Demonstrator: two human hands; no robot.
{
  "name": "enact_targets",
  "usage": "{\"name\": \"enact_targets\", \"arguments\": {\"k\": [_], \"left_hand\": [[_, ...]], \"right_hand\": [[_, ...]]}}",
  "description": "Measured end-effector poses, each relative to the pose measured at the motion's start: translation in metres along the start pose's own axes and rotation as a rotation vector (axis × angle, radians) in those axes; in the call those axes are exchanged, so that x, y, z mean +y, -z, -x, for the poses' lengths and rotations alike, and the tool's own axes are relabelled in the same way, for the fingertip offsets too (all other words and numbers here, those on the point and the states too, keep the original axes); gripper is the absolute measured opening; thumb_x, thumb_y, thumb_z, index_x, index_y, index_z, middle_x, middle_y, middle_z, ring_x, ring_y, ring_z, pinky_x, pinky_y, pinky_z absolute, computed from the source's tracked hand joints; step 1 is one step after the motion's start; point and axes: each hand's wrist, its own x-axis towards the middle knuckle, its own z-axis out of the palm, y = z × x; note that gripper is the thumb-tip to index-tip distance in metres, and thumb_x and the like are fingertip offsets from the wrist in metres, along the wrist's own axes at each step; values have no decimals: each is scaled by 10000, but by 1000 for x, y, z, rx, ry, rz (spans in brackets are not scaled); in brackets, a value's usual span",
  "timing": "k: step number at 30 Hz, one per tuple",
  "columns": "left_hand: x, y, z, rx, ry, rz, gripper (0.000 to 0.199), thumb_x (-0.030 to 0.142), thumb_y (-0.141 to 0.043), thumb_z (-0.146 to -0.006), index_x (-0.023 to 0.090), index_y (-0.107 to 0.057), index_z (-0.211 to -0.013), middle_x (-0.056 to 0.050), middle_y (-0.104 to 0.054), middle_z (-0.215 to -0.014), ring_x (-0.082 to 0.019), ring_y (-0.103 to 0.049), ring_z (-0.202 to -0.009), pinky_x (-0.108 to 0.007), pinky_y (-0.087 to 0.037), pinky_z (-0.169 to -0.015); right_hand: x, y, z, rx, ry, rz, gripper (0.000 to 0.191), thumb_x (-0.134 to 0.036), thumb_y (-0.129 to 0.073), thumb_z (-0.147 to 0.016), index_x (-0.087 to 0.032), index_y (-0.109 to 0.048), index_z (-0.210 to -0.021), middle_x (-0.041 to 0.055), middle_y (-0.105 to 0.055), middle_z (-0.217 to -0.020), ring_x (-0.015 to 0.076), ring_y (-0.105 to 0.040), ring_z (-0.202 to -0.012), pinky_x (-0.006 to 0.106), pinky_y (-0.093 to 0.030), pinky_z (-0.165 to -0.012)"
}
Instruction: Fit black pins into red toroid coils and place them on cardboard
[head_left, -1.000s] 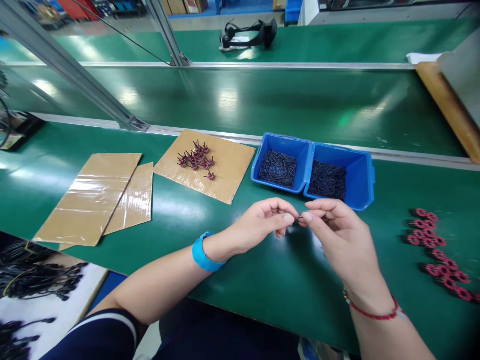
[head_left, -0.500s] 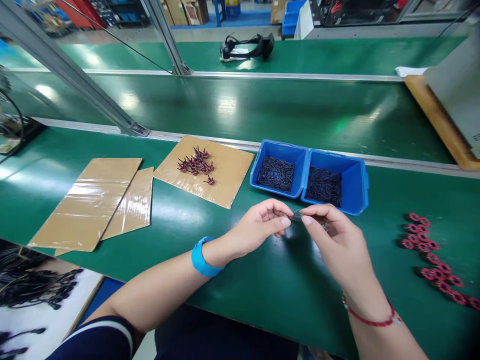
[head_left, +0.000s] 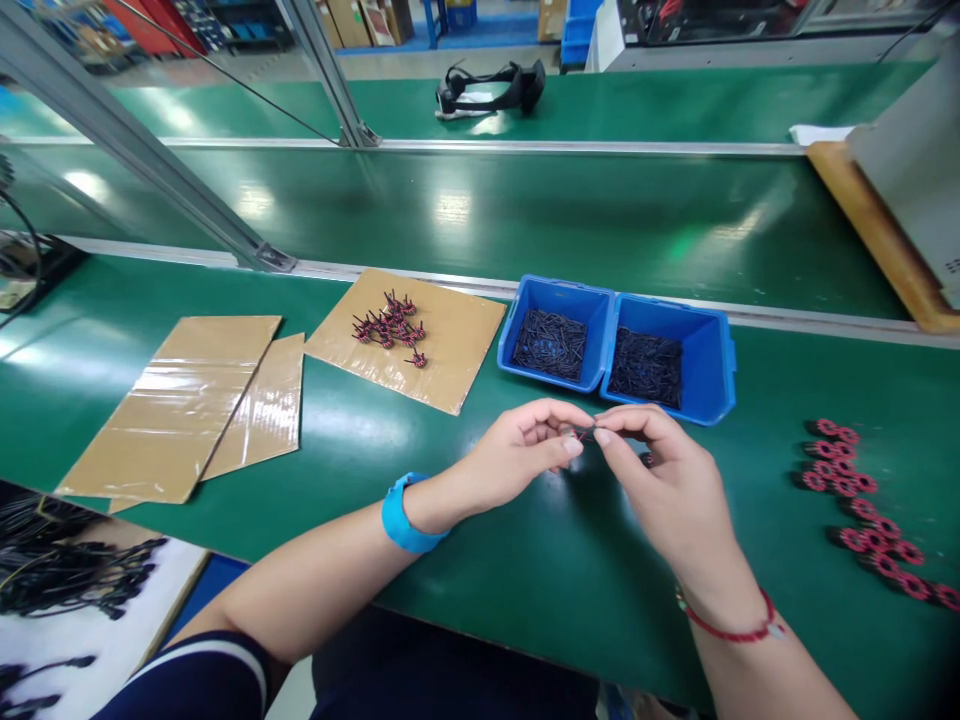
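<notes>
The left hand [head_left: 534,442] and right hand [head_left: 667,485] meet above the green surface [head_left: 360,450], just in front of two blue bins. Thumb and index finger of each are drawn into a narrow pinch, fingertips nearly touching, with a thin dark part [head_left: 583,434] showing a bit of red between them; it is too small to make out well, but both hands appear to grip it. The remaining fingers curl inward.

The left bin [head_left: 568,300] and the right bin [head_left: 706,362] stand side by side, touching, each holding a layer of thin black pieces [head_left: 550,345]. Well to the right, red rings [head_left: 862,511] lie in a staggered group. Left of the bins, a cardboard sheet [head_left: 457,355] carries a cluster of red pieces with black prongs [head_left: 390,326], one a little apart. Two more sheets [head_left: 176,400] overlap farther left.
</notes>
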Motion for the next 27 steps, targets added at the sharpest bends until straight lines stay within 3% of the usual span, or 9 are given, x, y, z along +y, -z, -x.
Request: {"name": "enact_targets", "arguments": {"k": [5, 10, 15, 20, 24, 27], "left_hand": [[0, -1, 2, 37, 0, -80, 254, 312, -759, -829, 154, -716, -1022, -30, -646, -911, -108, -578, -763, -263, -483, -703], [0, -4, 4, 82, -35, -100, 251, 318, -773, -816, 164, -755, -1013, -31, -643, -930, -117, -574, -785, -274, -476, -721], [0, -5, 4, 113, 9, 9, 320, 359, -805, -785, 156, -764, -1030, -35, -693, -900, -98, -532, -714, -275, -452, -699], [-3, -2, 1, 156, 10, 125, 329, 356, -810, -768, 156, -765, -1024, -22, -691, -873, -74, -503, -653, -266, -423, -661], [1, -1, 1, 141, -28, 146, 337, 340, -801, -776, 162, -743, -1056, -12, -670, -859, -74, -510, -653, -265, -429, -659], [3, -1, 1, 124, -67, 158, 338, 302, -793, -781, 173, -687, -1075, 4, -644, -864, -70, -543, -652, -250, -434, -635]], "right_hand": [[-1, -5, 2, 84, 173, 156, 51, -211, -621, -909, -246, -646, -883, 34, -719, -955, 205, -678, -920, 363, -508, -794], [-3, -12, 3, 194, 426, 518, 96, -153, -612, -899, -246, -598, -879, 56, -735, -928, 243, -675, -898, 422, -470, -822], [-6, -15, 3, 164, 575, 703, 145, -117, -595, -910, -259, -627, -917, 52, -770, -965, 251, -692, -934, 441, -448, -880], [-9, -14, 4, 131, 607, 647, 303, -96, -608, -884, -275, -679, -1118, 48, -781, -1173, 277, -701, -1088, 486, -429, -991], [-8, -11, 6, 165, 572, 486, 431, -88, -595, -870, -291, -636, -1248, 82, -706, -1335, 293, -667, -1199, 518, -455, -1030], [-4, -9, 5, 287, 406, 212, 286, -164, -626, -886, -258, -655, -1155, 105, -724, -1186, 284, -671, -1134, 503, -512, -976]]}}
